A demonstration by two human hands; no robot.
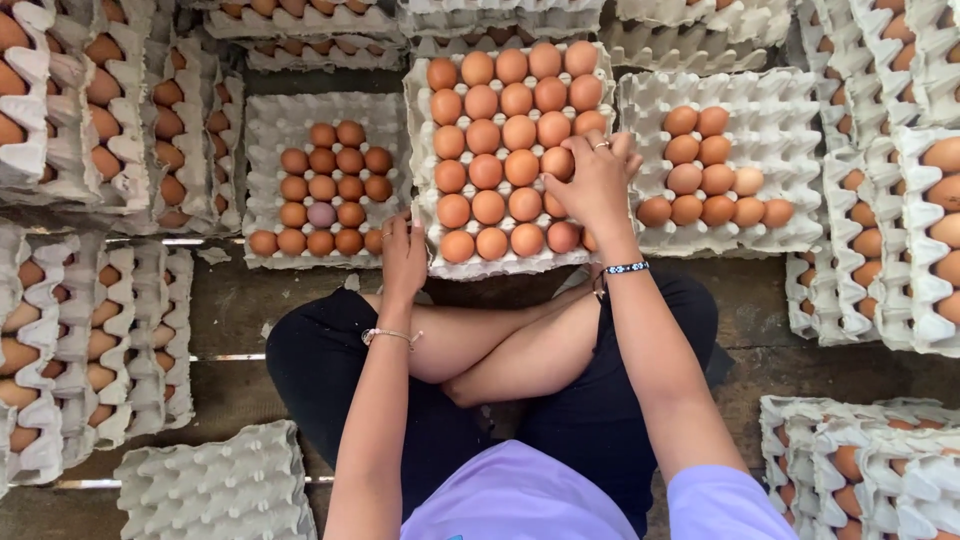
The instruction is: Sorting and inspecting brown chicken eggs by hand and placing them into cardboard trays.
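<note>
A full grey pulp tray [424, 214] of brown eggs [503, 150] lies on a stack straight in front of my crossed legs. My left hand [403, 252] grips that tray's near left corner, fingers curled on the rim. My right hand [597, 180] rests over the eggs at the tray's right side, fingers bent on an egg [558, 162]; whether the egg is lifted I cannot tell. A ring and a beaded bracelet are on that arm.
A partly filled tray [262, 140] stands to the left, one pale egg [321, 214] among its brown ones. Another partly filled tray [790, 150] is on the right. Stacks of egg trays line both sides and the back. Empty trays [215, 485] lie near left on the wooden floor.
</note>
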